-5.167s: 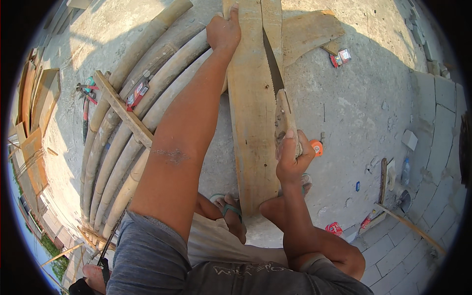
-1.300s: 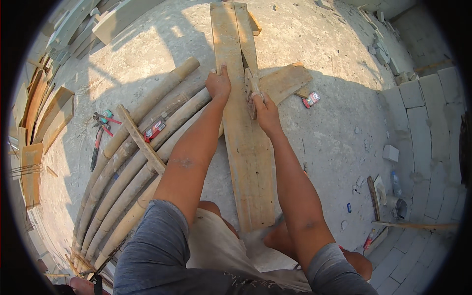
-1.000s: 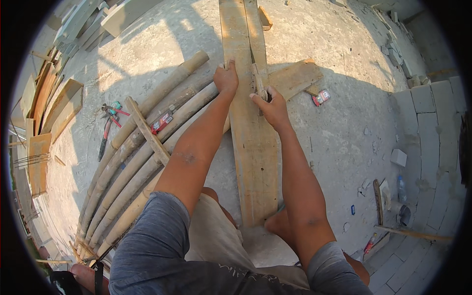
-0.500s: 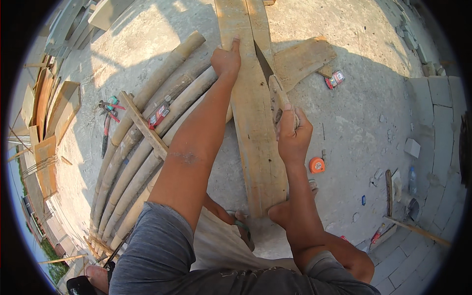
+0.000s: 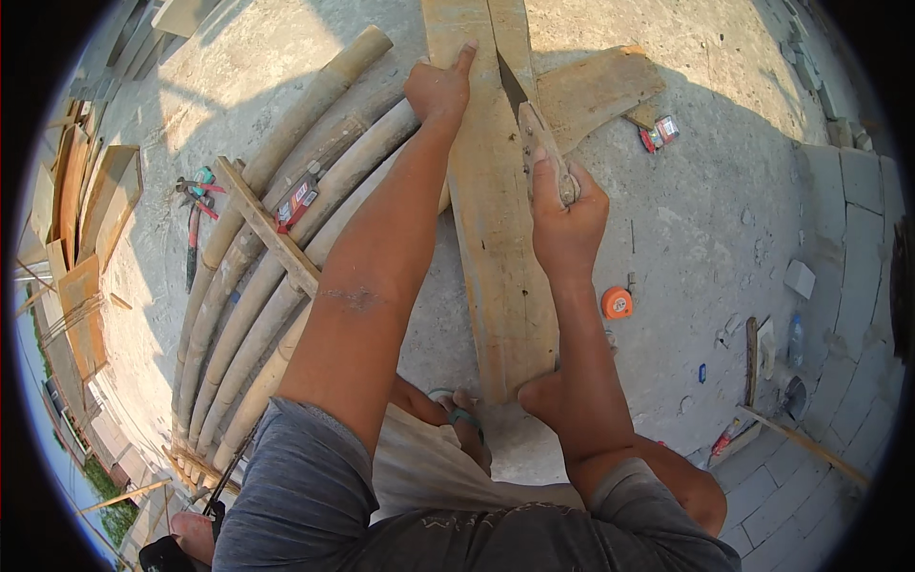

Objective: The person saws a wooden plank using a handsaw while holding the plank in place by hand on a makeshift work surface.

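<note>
Pale lettering (image 5: 467,522) on the dark shirt (image 5: 419,550) and two packets' (image 5: 659,134) print cannot be read.

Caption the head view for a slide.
Left hand resting on a long wooden board, right hand gripping a handsaw set in its lengthwise cut.

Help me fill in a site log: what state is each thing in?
Plank: partly sawn lengthwise
Handsaw: blade in the cut
Right hand: closed on handsaw
Left hand: on plank's left edge
Orange tape measure: on floor
Bamboo poles: lying side by side
Pincers: handles apart
</note>
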A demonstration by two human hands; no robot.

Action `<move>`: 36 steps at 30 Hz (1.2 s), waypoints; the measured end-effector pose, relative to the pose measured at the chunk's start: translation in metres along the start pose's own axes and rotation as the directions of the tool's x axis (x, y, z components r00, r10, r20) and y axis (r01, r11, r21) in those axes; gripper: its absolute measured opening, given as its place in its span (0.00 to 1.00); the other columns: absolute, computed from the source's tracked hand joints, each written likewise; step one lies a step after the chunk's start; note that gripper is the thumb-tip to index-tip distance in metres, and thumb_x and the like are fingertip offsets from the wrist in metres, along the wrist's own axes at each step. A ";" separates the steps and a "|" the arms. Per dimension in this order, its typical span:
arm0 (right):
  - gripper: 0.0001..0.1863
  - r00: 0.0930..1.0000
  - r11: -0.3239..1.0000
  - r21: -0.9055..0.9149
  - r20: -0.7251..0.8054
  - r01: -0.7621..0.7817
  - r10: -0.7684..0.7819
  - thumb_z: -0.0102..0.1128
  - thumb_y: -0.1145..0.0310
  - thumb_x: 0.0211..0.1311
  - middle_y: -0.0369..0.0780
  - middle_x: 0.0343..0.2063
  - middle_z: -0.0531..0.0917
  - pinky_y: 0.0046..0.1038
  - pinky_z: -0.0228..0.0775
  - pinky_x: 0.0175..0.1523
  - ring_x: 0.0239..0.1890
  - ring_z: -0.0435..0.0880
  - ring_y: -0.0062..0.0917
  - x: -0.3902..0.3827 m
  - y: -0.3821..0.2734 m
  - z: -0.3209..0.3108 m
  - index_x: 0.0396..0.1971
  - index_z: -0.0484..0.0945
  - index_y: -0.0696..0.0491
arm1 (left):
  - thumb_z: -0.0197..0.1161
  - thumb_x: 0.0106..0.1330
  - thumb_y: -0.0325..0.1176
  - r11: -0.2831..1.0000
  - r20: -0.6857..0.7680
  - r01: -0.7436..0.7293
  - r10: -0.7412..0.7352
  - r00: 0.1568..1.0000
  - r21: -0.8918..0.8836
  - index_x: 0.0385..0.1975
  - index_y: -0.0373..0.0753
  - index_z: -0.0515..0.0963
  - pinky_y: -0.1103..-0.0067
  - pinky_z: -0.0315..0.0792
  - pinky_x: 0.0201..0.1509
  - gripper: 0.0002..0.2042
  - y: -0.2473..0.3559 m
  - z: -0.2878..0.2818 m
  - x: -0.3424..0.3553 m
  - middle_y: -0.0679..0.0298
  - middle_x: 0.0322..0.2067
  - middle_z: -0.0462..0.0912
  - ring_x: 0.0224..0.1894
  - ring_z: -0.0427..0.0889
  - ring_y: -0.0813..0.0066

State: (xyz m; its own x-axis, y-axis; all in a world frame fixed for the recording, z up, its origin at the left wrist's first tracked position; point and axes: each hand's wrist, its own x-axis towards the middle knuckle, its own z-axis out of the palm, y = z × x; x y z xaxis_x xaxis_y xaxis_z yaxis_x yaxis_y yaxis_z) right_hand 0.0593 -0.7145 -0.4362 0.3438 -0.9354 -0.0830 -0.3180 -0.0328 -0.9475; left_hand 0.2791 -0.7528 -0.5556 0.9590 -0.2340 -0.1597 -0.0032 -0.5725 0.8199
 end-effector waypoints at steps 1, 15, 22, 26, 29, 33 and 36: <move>0.17 1.000 0.998 -0.061 0.018 -0.022 0.023 0.64 0.62 0.71 0.42 0.23 0.84 0.27 0.72 0.35 0.28 0.80 0.18 0.038 0.001 0.016 0.37 0.85 0.64 | 0.77 0.51 0.65 1.000 0.030 0.009 -0.008 1.000 -0.020 0.41 0.24 0.82 0.63 0.81 0.50 0.41 0.007 0.003 -0.005 0.41 0.40 0.87 0.44 0.88 0.46; 0.16 0.999 0.999 -0.010 0.010 -0.052 0.052 0.62 0.64 0.72 0.35 0.20 0.81 0.27 0.66 0.31 0.24 0.71 0.16 0.072 0.011 0.035 0.33 0.84 0.64 | 0.80 0.49 0.62 1.000 0.036 0.014 -0.014 0.999 0.007 0.41 0.24 0.82 0.65 0.81 0.49 0.39 0.014 0.007 -0.014 0.42 0.40 0.88 0.43 0.89 0.49; 0.15 0.980 0.964 0.182 0.066 -0.195 0.186 0.61 0.65 0.74 0.30 0.17 0.76 0.22 0.58 0.26 0.24 0.67 0.09 -0.054 0.002 -0.042 0.32 0.82 0.63 | 0.79 0.47 0.65 0.997 0.030 0.071 -0.071 0.997 0.006 0.42 0.24 0.82 0.65 0.81 0.50 0.41 0.008 -0.004 -0.007 0.43 0.40 0.88 0.44 0.89 0.49; 0.15 0.999 0.999 0.038 0.047 -0.019 0.017 0.62 0.66 0.73 0.33 0.17 0.76 0.25 0.62 0.28 0.24 0.69 0.12 -0.006 0.015 -0.006 0.32 0.83 0.64 | 0.79 0.47 0.66 0.994 0.033 0.079 -0.082 0.996 0.077 0.42 0.25 0.82 0.65 0.81 0.50 0.42 0.010 -0.002 -0.012 0.43 0.40 0.88 0.45 0.89 0.49; 0.15 0.997 0.998 0.058 0.064 -0.039 0.036 0.62 0.65 0.72 0.35 0.18 0.77 0.27 0.64 0.30 0.25 0.70 0.14 0.048 0.012 0.021 0.34 0.84 0.65 | 0.77 0.50 0.62 0.994 0.061 0.097 -0.100 0.993 0.052 0.44 0.29 0.83 0.65 0.79 0.52 0.37 0.019 -0.004 -0.012 0.47 0.42 0.88 0.45 0.88 0.54; 0.16 1.000 0.998 0.069 0.013 -0.014 0.013 0.63 0.64 0.71 0.37 0.19 0.79 0.27 0.65 0.31 0.25 0.71 0.16 0.023 0.021 0.019 0.37 0.84 0.65 | 0.77 0.49 0.64 0.991 0.061 0.135 -0.135 0.989 0.007 0.45 0.29 0.83 0.65 0.79 0.52 0.39 0.014 -0.002 -0.006 0.48 0.43 0.88 0.45 0.88 0.53; 0.15 0.990 0.991 0.021 0.061 -0.132 0.130 0.63 0.65 0.71 0.36 0.19 0.80 0.25 0.66 0.31 0.26 0.72 0.14 0.029 0.009 0.014 0.38 0.85 0.65 | 0.78 0.46 0.67 0.983 0.049 0.160 -0.164 0.985 0.086 0.43 0.25 0.82 0.65 0.80 0.52 0.44 0.018 0.000 -0.006 0.42 0.42 0.88 0.47 0.88 0.48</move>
State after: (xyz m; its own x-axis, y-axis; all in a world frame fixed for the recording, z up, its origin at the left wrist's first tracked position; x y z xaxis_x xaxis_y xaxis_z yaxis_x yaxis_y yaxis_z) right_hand 0.0786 -0.7371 -0.4511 0.3526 -0.9084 -0.2244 -0.3418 0.0982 -0.9346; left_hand 0.2731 -0.7622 -0.5398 0.9314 -0.1752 -0.3189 0.1256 -0.6678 0.7337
